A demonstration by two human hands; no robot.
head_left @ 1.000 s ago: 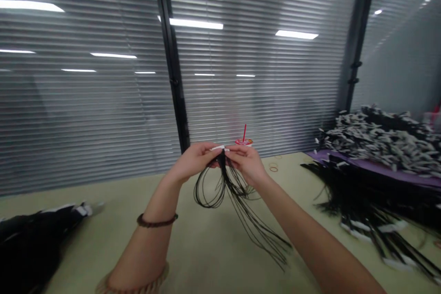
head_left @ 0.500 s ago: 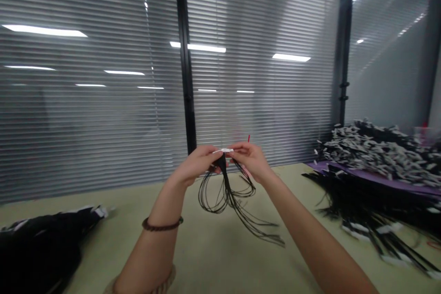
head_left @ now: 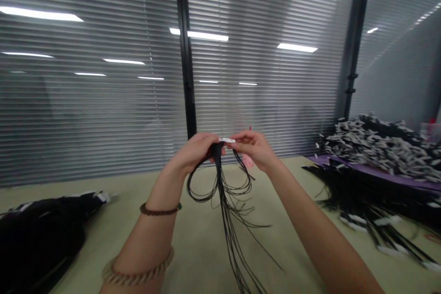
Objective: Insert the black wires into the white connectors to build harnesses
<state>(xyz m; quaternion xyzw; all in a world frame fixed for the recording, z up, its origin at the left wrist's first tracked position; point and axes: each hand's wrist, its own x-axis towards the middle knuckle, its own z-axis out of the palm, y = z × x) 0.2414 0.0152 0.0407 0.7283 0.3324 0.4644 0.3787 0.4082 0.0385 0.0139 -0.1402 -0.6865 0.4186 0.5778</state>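
My left hand (head_left: 200,149) is closed on a bundle of thin black cords (head_left: 218,156), which loops out to both sides and hangs down over the table. Across the top of the bundle lies a small white piece (head_left: 227,140), its right end pinched between the thumb and fingers of my right hand (head_left: 254,147). Both hands are close together, raised above the far part of the table. Some fingers of each hand are hidden behind the cords.
A pale green table (head_left: 193,243) stands before blinds (head_left: 103,119). Black material (head_left: 41,239) lies left. At right, a heap of white-tipped black cords (head_left: 386,147) sits on a purple sheet (head_left: 382,171), with loose cords in front. Something pink (head_left: 247,161) shows behind my right hand.
The cords now hang lower and straighter, with the left loop spread wider. Both hands appear slightly higher in view and a little farther apart, and the white piece shows more clearly.
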